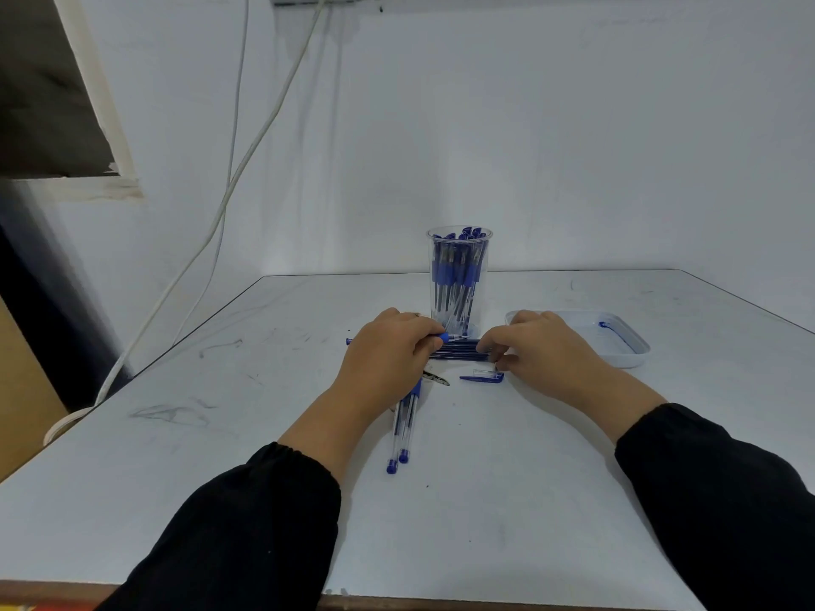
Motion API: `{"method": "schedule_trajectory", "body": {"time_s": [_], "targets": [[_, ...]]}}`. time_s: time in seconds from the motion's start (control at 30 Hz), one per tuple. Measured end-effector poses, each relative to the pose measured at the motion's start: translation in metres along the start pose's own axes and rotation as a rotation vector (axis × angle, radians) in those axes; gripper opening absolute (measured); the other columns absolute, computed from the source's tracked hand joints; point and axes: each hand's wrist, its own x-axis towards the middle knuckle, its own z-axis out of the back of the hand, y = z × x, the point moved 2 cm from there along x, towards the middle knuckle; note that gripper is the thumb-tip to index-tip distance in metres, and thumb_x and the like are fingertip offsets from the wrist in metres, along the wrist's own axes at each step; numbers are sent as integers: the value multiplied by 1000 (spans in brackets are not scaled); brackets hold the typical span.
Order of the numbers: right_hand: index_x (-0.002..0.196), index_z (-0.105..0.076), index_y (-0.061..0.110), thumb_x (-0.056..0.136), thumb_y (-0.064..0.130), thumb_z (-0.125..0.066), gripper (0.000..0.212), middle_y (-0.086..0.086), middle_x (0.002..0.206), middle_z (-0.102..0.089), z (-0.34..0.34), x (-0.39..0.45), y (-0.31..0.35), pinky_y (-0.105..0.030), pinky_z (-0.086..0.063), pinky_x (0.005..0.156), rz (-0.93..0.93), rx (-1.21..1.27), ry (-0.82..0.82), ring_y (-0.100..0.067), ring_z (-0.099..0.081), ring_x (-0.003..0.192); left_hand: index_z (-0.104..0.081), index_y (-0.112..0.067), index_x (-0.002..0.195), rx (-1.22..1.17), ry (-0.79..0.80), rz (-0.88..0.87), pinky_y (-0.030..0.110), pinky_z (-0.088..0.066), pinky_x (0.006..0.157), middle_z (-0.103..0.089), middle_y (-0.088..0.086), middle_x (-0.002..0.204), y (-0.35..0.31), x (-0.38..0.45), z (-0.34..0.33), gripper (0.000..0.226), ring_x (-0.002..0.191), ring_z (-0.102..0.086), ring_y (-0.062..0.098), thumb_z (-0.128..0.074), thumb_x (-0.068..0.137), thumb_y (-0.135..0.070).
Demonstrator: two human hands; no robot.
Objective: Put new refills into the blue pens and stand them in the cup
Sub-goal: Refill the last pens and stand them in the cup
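The left hand grips a blue pen; the right hand pinches the refills near the cup.

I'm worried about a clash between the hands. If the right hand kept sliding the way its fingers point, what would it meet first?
Its fingers point left along the row of refills that the right hand touches, so probably the left hand holding a pen; depth is unclear.

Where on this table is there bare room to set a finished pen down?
Bare: the white table between the black sleeves, the left side, and behind the shallow white tray. Crowded: centre, where both hands, the dark refills, loose blue cap and clear plastic cup cluster.
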Motion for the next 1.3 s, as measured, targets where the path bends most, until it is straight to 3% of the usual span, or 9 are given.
{"method": "schedule_trajectory", "body": {"time_s": [0.23,0.33,0.47,0.57,0.67,0.87,1.07,1.3], "targets": [[112,-70,28,88,17,-65,27,14,90,-69,2,-2,-2,-14,-29,76,-14,93,-48,-6,-52,94,-66,-20,114,-14,10,12,20,-26,70,-66,-4,95,-1,-1,1,25,84,-39,8,-48,96,-20],[111,-71,30,90,21,-63,25,3,94,-67,1,-1,-4,-21,-40,81,-39,119,-76,-15,-59,95,-65,-17,115,-20,17,18,21,-29,72,-66,-2,96,-2,-1,3,27,86,-41,10,-46,96,-16],[110,-73,25,92,27,-62,21,-2,93,-70,7,-1,6,-31,-43,84,-43,217,-258,-18,-59,94,-67,-17,112,-23,16,10,21,-29,71,-67,-1,96,-2,-2,3,26,90,-46,15,-47,95,-14],[98,-77,18,86,28,-65,19,3,86,-74,12,-1,23,-39,-45,74,80,174,-396,-23,-62,85,-67,-19,112,-22,8,-15,20,-28,71,-68,-2,97,-3,-1,1,26,90,-47,14,-49,95,-14],[88,-77,18,76,27,-67,18,5,77,-73,9,0,29,-36,-44,64,146,75,-449,-25,-64,74,-67,-19,112,-11,-2,-48,21,-29,70,-68,-1,97,-4,0,-1,25,90,-49,16,-50,94,-14],[86,-77,21,78,25,-64,16,5,77,-73,10,0,25,-36,-40,67,81,96,-457,-24,-63,77,-68,-18,111,-13,-27,-30,25,-37,78,-69,-1,100,-1,1,0,25,92,-52,17,-52,93,-12],[94,-75,24,89,20,-65,11,7,95,-70,12,-2,6,-32,-29,84,-108,173,-356,-18,-52,100,-66,-17,115,34,-27,32,30,-37,85,-68,-1,105,10,2,3,26,97,-51,18,-50,95,-13],[92,-75,26,89,22,-65,11,4,100,-66,16,-2,-22,-38,-33,91,-284,195,-296,-20,-50,104,-66,-21,113,62,-39,107,28,-32,84,-68,-5,103,23,3,10,26,97,-50,16,-49,95,-15]]}}
